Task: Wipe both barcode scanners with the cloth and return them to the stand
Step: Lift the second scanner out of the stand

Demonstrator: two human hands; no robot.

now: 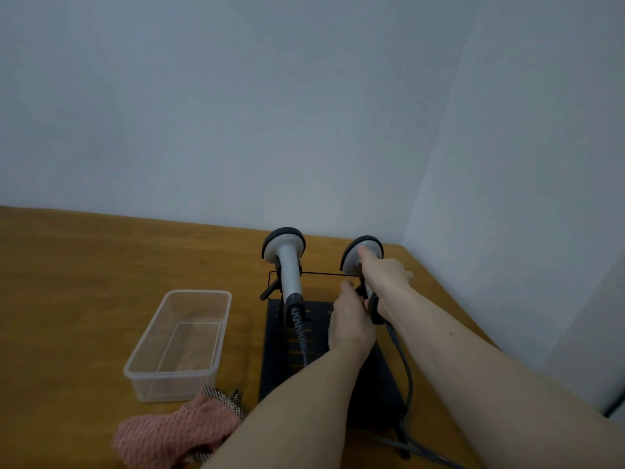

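A person's two bare hands meet on the right-hand grey-and-black handheld barcode scanner point(361, 257), which sits in the black wire-and-plate metal stand point(287, 353) near the far right corner of the brown wooden table point(84, 282). The right hand point(385, 282) wraps the scanner's handle, its index finger stretched up along the pale back of the head; the left hand point(350, 324) closes around the lower end of the same handle, where the grey cable point(404, 363) leaves it and trails toward the table's near edge. The second grey-and-black barcode scanner point(285, 262) rests untouched in the left side of the stand, head tilted up toward the wall, its coiled cable hanging down over the dark base plate. Left of the stand, a clear rectangular plastic container point(179, 346) stands open on the table. A crumpled pink woven cloth with a checked trim point(176, 431) lies just in front of the container, by the table's near edge, partly under the left forearm.
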